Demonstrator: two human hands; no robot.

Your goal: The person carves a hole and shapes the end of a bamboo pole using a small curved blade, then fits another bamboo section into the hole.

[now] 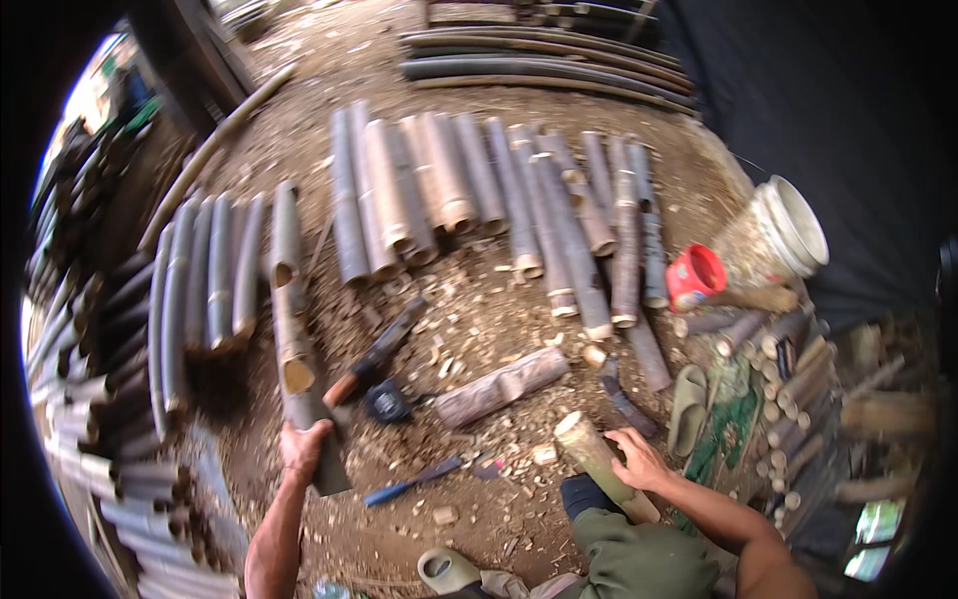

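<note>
My left hand [305, 451] is wrapped round the near end of a bamboo pole [291, 344]. Oval openings are cut along the upper side of that pole, which slants away from me. Beside my right knee, my right hand [641, 461] has its fingers stretched out, next to a short, thick, pale greenish bamboo piece [591, 447]. Whether the fingertips touch that piece I cannot tell. Between my hands lie a dark-bladed tool with a brown handle [374, 349], a black tape measure [387, 401] and a blue-handled tool [414, 483].
A short log [504, 387] lies among wood chips on the dirt floor. Rows of cut bamboo [444, 175] lie beyond, with stacked poles [80, 449] at left. On the right are a red bucket [696, 277], a white bucket [783, 232], a sandal [688, 409] and green netting [726, 424].
</note>
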